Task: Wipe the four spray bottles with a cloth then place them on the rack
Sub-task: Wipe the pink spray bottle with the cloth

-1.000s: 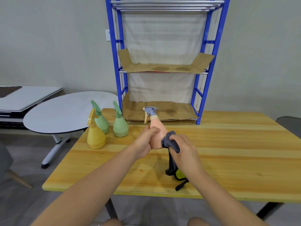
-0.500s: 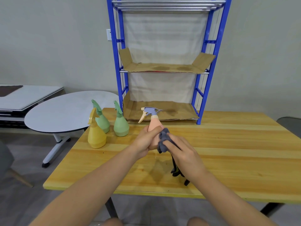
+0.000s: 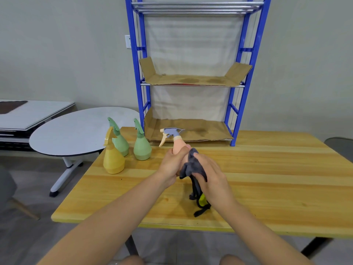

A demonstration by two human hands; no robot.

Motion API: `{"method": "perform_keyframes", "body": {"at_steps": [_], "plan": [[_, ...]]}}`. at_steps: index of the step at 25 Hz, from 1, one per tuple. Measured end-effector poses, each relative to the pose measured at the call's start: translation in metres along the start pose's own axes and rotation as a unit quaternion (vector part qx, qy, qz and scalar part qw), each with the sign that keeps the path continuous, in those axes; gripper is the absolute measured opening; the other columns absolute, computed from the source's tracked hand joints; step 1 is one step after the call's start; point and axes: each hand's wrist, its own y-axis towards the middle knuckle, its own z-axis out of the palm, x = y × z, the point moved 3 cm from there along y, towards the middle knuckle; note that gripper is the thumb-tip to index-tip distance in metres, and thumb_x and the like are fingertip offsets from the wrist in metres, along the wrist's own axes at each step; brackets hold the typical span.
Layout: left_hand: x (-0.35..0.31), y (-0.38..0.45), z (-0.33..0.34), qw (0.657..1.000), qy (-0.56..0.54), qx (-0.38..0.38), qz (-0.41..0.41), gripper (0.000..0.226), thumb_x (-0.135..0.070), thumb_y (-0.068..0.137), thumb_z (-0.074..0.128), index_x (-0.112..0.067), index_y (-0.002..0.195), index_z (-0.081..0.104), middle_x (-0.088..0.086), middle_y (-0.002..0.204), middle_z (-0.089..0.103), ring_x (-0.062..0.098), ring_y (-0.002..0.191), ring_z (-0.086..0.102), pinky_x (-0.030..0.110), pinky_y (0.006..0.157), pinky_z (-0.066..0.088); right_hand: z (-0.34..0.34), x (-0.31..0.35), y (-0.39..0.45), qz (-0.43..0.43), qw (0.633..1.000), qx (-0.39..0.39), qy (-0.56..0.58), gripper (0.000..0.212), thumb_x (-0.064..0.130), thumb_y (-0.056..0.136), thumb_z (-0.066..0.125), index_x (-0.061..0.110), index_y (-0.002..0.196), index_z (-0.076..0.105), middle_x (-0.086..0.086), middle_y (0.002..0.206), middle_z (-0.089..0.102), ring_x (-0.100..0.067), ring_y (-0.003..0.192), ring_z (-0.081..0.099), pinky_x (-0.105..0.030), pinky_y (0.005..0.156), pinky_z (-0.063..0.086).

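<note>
My left hand (image 3: 172, 165) grips a pink spray bottle (image 3: 177, 145) with a grey-blue trigger head, held above the wooden table (image 3: 267, 178). My right hand (image 3: 208, 175) presses a dark grey cloth (image 3: 192, 165) against the bottle's right side; the cloth's tail, with a yellow patch, hangs down to the tabletop. A yellow spray bottle (image 3: 113, 155) and two green spray bottles (image 3: 119, 138) (image 3: 141, 145) stand on the table's far left. The blue rack (image 3: 191, 73) stands at the back, its shelves lined with cardboard and bare.
A round grey side table (image 3: 76, 131) sits left of the wooden table, with a low white bench (image 3: 28, 113) behind it. A grey chair edge (image 3: 340, 148) shows at the right. The wooden table's right half carries nothing.
The bottle has turned in my left hand, its nozzle swinging to point left. My right hand has slid the cloth up and then back down along the bottle's side.
</note>
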Motion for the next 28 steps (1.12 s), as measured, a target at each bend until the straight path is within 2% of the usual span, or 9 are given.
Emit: {"method": "perform_keyframes", "body": {"at_steps": [3,8,11,14,18,20,22,26,28], "plan": [[-0.001,0.000,-0.003,1.000,-0.007,-0.018,-0.012,0.036,-0.043,0.096,0.062,-0.016,0.119,0.054,0.012,0.104,0.070,0.023,0.074,0.065,0.027,0.048,0.045,0.000,-0.002,0.002,-0.022,0.999,-0.021,-0.017,0.048,0.009,0.086,0.071,0.011,0.132,0.058,-0.002,0.130,0.060,-0.016,0.125,0.052,-0.035,0.103,0.045],[-0.001,0.000,-0.006,1.000,0.011,0.002,-0.003,0.041,-0.036,0.098,0.061,-0.012,0.129,0.049,0.012,0.112,0.068,0.026,0.090,0.068,0.038,0.070,0.055,0.005,0.008,-0.012,-0.198,0.974,0.066,-0.087,0.045,-0.007,0.091,0.058,0.005,0.134,0.056,-0.006,0.135,0.057,-0.024,0.131,0.047,-0.038,0.107,0.042],[-0.007,0.000,-0.009,0.999,0.001,0.035,0.004,0.040,-0.036,0.093,0.072,-0.012,0.121,0.057,0.008,0.103,0.073,0.023,0.087,0.070,0.039,0.074,0.056,-0.004,0.002,0.002,-0.125,0.990,-0.007,-0.061,0.048,-0.017,0.082,0.065,-0.001,0.127,0.060,-0.010,0.124,0.060,-0.023,0.119,0.054,-0.030,0.105,0.041],[-0.015,-0.002,-0.007,0.999,-0.004,0.038,0.024,0.044,-0.035,0.089,0.077,-0.009,0.120,0.060,0.010,0.095,0.072,0.023,0.079,0.069,0.033,0.063,0.054,0.001,0.003,0.003,-0.105,0.991,-0.020,-0.079,0.038,-0.009,0.083,0.068,0.002,0.119,0.064,-0.011,0.122,0.059,-0.024,0.116,0.054,-0.026,0.103,0.041],[-0.021,-0.006,-0.004,0.998,-0.043,0.054,-0.005,0.038,-0.031,0.100,0.058,-0.008,0.130,0.054,0.015,0.113,0.069,0.030,0.099,0.067,0.043,0.082,0.055,0.000,-0.005,0.002,-0.030,0.996,-0.055,-0.062,0.027,0.009,0.095,0.059,0.012,0.121,0.066,-0.002,0.125,0.060,-0.018,0.118,0.056,-0.020,0.096,0.045],[-0.022,-0.006,-0.009,0.996,-0.054,0.071,-0.021,0.038,-0.026,0.103,0.052,-0.005,0.135,0.050,0.016,0.124,0.065,0.032,0.110,0.064,0.046,0.087,0.054,-0.003,-0.006,0.003,-0.057,0.995,-0.052,-0.066,0.028,0.002,0.091,0.063,0.004,0.118,0.068,-0.008,0.124,0.061,-0.021,0.115,0.055,-0.027,0.099,0.046],[-0.020,-0.004,-0.013,0.997,-0.031,0.063,-0.010,0.039,-0.027,0.102,0.059,-0.007,0.134,0.050,0.016,0.128,0.065,0.031,0.113,0.065,0.049,0.087,0.057,-0.004,-0.002,0.002,-0.097,0.992,-0.028,-0.077,0.036,-0.007,0.085,0.067,0.003,0.120,0.066,-0.009,0.125,0.061,-0.024,0.117,0.053,-0.033,0.101,0.046],[-0.017,-0.004,-0.012,0.999,0.019,0.050,0.012,0.046,-0.034,0.092,0.070,-0.006,0.125,0.057,0.013,0.104,0.070,0.028,0.088,0.067,0.041,0.074,0.054,0.004,0.025,0.001,-0.177,0.980,0.040,-0.078,0.034,-0.004,0.092,0.050,0.003,0.122,0.062,-0.006,0.131,0.053,-0.019,0.126,0.042,-0.022,0.111,0.032],[-0.017,-0.006,-0.012,0.998,-0.003,0.065,-0.005,0.041,-0.034,0.097,0.061,-0.004,0.124,0.056,0.015,0.100,0.067,0.030,0.086,0.063,0.039,0.069,0.050,0.002,0.022,0.004,-0.168,0.981,0.041,-0.086,0.041,-0.012,0.085,0.060,0.004,0.123,0.062,-0.004,0.131,0.053,-0.018,0.125,0.044,-0.025,0.109,0.037]]}}
